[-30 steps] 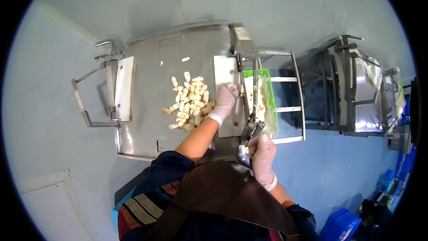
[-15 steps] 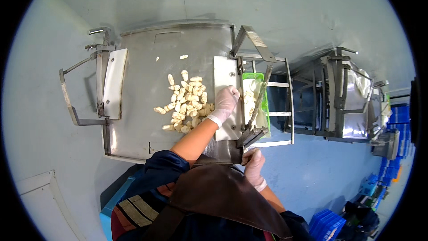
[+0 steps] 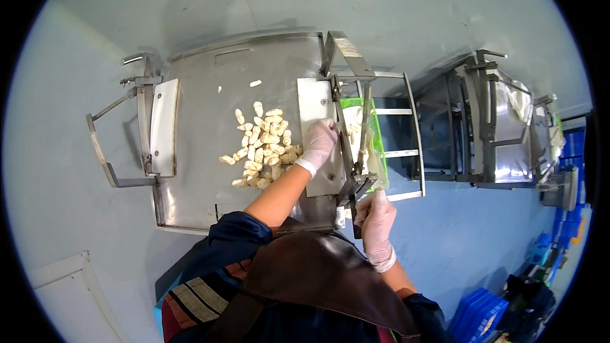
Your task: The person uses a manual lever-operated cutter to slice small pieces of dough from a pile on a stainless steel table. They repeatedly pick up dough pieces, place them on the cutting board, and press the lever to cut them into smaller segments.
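My gloved left hand (image 3: 319, 146) is closed at the inner edge of a white board (image 3: 312, 101), beside the metal blade assembly (image 3: 346, 165); what its fingers hold is too hidden to name. My gloved right hand (image 3: 377, 225) wraps round the blade lever's handle at the near end. Left of the board, a pile of several pale, knobby root-like pieces (image 3: 269, 141) lies on the steel worktop (image 3: 197, 108). Beyond the blade, a green tray (image 3: 377, 136) with a pale liner and some contents sits in a metal rack (image 3: 419, 152).
A second board with a hinged metal frame (image 3: 163, 127) is fixed at the worktop's left end. More steel cutting stands (image 3: 508, 133) stand to the right. Blue crates (image 3: 473, 314) are stacked at the lower right. A pale wall (image 3: 286, 0) runs behind the worktop.
Half a second ago the lever was tilted with my right hand lower; now both are higher again, much as a second ago. My left hand stays at the board.
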`<action>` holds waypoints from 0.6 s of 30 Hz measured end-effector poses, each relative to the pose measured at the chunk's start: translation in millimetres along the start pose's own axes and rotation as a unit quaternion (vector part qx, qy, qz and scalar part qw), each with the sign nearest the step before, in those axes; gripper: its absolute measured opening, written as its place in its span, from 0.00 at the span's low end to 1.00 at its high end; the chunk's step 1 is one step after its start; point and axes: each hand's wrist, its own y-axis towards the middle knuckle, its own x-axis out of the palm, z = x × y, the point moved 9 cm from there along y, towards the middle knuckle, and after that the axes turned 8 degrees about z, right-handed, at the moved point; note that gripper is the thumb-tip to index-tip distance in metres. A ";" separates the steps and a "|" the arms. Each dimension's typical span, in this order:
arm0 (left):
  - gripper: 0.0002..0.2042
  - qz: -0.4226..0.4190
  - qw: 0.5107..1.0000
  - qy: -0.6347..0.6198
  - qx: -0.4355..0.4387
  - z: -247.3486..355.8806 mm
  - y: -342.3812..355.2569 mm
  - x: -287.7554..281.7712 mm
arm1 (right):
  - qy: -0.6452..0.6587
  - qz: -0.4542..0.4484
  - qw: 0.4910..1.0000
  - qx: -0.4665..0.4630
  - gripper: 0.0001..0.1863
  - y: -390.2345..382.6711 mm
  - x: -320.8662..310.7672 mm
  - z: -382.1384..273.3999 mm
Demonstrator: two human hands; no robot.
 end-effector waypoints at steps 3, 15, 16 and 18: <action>0.08 -0.075 0.994 -0.035 -0.074 -9.6 1.7 13.1 | 0.027 0.001 0.998 -0.053 0.31 -6.9 -2.6 35.4; 0.03 -0.059 0.960 -0.269 0.047 10.1 -6.7 45.0 | 0.074 -0.046 0.994 -0.063 0.31 -5.9 -0.2 103.3; 0.04 -0.079 0.960 -0.242 0.114 33.8 -15.0 37.4 | 0.074 -0.040 0.995 -0.058 0.31 -4.1 -2.7 103.4; 0.04 -0.052 0.971 -0.180 0.149 56.3 -12.3 6.7 | 0.081 -0.039 0.993 -0.071 0.31 -2.8 -6.4 103.4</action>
